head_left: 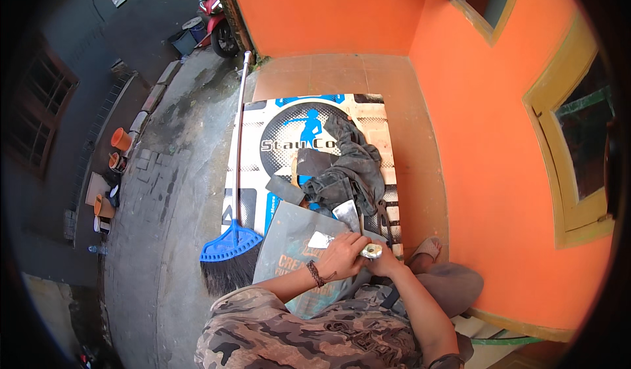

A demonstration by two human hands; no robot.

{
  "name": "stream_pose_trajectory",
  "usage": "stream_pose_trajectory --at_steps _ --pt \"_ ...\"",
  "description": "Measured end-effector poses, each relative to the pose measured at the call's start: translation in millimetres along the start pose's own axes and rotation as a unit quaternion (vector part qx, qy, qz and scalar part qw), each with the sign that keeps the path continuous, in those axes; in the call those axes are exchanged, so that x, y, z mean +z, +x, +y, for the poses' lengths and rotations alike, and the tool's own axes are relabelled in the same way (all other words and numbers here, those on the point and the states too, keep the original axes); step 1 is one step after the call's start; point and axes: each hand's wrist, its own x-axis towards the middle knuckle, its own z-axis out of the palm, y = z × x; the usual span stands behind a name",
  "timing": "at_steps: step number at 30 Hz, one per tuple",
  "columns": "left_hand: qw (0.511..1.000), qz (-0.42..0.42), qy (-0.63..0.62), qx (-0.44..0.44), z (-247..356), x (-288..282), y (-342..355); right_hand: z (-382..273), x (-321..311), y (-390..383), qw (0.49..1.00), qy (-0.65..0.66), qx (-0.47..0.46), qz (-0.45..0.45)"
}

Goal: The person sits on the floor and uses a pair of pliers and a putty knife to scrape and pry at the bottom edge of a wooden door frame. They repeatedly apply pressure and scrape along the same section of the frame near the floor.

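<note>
My left hand [342,256], with a braided bracelet at its wrist, is closed around a pale, stubby piece with a hole in its end [373,251]. Close against it, my right hand [384,262] is also closed at that piece, its fingers partly hidden. Just beyond my knuckles a shiny grey metal blade [346,215] sticks out; whether it joins the pale piece is hidden. Under my left forearm lies a grey printed sheet or bag [276,237]. Dark crumpled cloth [358,155] rests on the printed table top [246,132], beside a dark flat piece [315,162] and a grey block [284,189].
A broom with a blue head [231,243] leans along the table's left side. Orange walls [486,106] and a yellow-framed window [545,159] stand right. Orange pots [121,139] line the left wall, and a red motorbike [220,24] is parked behind.
</note>
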Motion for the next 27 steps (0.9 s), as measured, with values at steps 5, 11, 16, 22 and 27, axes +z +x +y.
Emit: stream_pose_trajectory --at_steps 5,11,16,22,27 --pt "0.998 0.010 0.007 -0.060 0.6 6.1 -1.5 -10.0 -32.6 -16.2 0.981 0.053 0.048 0.181" --pt "0.999 0.028 -0.041 -0.006 31.8 20.7 32.6 24.5 -2.7 -7.5 0.955 -0.173 -0.039 0.237" --pt "0.993 -0.017 -0.088 0.075 76.4 36.1 78.9 28.8 7.7 1.5 0.947 -0.137 -0.090 0.276" --pt "0.985 0.040 -0.144 0.090 91.0 44.5 98.5 39.4 -26.2 -0.2 0.909 0.007 0.014 0.418" --pt "0.973 0.011 -0.227 0.051 105.5 54.8 96.9 1.5 -79.9 -86.8 0.804 0.165 0.069 0.567"
